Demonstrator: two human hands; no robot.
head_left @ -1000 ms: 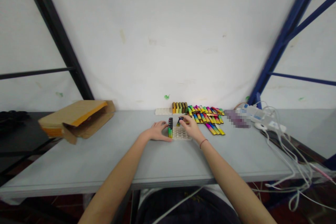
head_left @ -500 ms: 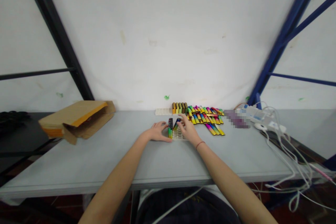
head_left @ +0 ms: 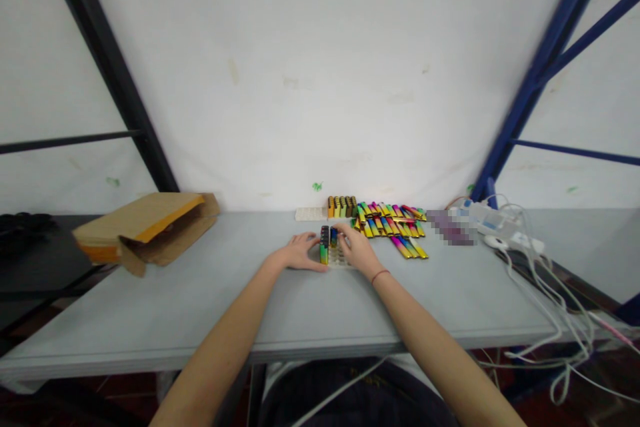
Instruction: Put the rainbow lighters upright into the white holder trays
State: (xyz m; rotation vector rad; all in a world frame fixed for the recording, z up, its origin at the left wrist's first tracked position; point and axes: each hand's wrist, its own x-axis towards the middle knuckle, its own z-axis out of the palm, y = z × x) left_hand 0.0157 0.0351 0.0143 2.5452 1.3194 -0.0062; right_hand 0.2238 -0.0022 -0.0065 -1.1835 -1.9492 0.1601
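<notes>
A white tray with holes (head_left: pixel 341 263) lies on the table, with a row of upright lighters (head_left: pixel 325 245) along its left end. My left hand (head_left: pixel 299 253) curves around that end, thumb at the front corner and fingertips beside the row, steadying the tray. Between the thumb and fingers of my right hand (head_left: pixel 357 250) is a dark blue lighter (head_left: pixel 333 236), upright at the tray's back, just right of the row. Whether its lower end is fully in a hole I cannot tell.
Shiny rainbow lighters (head_left: pixel 393 225) lie in rows to the right. Behind stand several upright lighters (head_left: pixel 343 206) beside another white tray (head_left: pixel 311 213). An open cardboard box (head_left: pixel 145 223) sits at left; white cables (head_left: pixel 543 280) and a power strip (head_left: pixel 487 219) are at right.
The lighter in my right hand has gone from tilted to upright and moved slightly left, close to the row. My left hand has stayed in place at the tray.
</notes>
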